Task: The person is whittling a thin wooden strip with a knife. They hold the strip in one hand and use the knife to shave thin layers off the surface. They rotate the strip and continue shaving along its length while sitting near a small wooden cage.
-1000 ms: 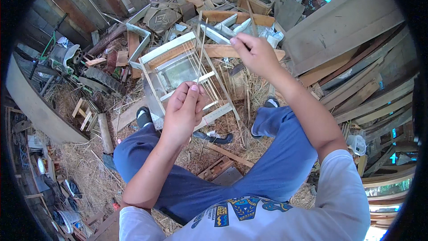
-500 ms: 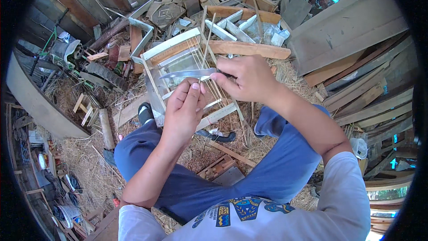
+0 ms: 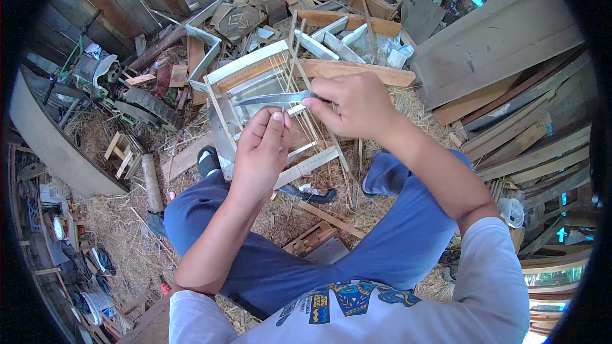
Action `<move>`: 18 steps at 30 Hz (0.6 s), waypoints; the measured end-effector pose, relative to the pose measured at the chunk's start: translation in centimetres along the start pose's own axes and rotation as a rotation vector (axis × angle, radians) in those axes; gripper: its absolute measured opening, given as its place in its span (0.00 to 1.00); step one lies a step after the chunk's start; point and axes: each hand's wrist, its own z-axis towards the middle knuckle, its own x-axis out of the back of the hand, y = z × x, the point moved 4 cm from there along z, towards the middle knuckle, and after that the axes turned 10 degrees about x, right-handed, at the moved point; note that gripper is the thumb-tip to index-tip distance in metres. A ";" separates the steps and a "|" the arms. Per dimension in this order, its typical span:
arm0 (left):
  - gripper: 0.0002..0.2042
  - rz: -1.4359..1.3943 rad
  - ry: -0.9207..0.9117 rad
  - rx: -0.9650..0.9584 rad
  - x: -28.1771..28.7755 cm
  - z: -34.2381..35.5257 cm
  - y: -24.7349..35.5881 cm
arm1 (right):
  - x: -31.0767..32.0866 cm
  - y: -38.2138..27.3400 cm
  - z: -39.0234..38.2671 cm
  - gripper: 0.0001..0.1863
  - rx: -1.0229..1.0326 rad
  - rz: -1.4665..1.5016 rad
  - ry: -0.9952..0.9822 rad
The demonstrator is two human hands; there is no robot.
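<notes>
My left hand is closed, its thumb and fingertips pinching a thin wooden stick that points away from me. In my right hand is a knife, gripped by its dark handle. The blade points left and lies across the stick, just beyond my left fingertips. Whether its edge touches the stick, I cannot tell. Beneath both hands stands a wooden frame with pale bars and several thin rods running lengthwise. My fingers hide part of it.
Straw covers the ground around my feet. Scrap boards and white wood pieces lie beyond the frame. Stacked planks and a wide panel are at the right. A curved board and a wheeled machine stand left.
The knife has shifted slightly left and up along with my right hand, its blade now more level. My left hand stays nearly in place, still pinching the stick.
</notes>
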 end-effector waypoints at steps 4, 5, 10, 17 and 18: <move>0.12 -0.007 0.088 0.068 -0.7 -0.9 -0.2 | 0.1 -0.8 -0.3 0.15 0.048 0.018 -0.003; 0.12 0.012 0.049 0.047 -0.7 -0.7 -0.1 | 0.6 0.6 -0.1 0.14 -0.009 0.004 -0.033; 0.10 0.043 0.063 0.071 -0.5 -0.5 -0.9 | -0.2 -0.7 -0.7 0.16 0.010 -0.021 -0.034; 0.10 0.068 0.015 0.033 -0.7 -0.4 -1.2 | 0.3 0.8 -0.8 0.17 -0.051 -0.033 -0.013; 0.10 0.073 0.011 0.032 -0.8 -0.5 -0.9 | 0.2 0.3 -0.9 0.18 -0.005 -0.025 -0.024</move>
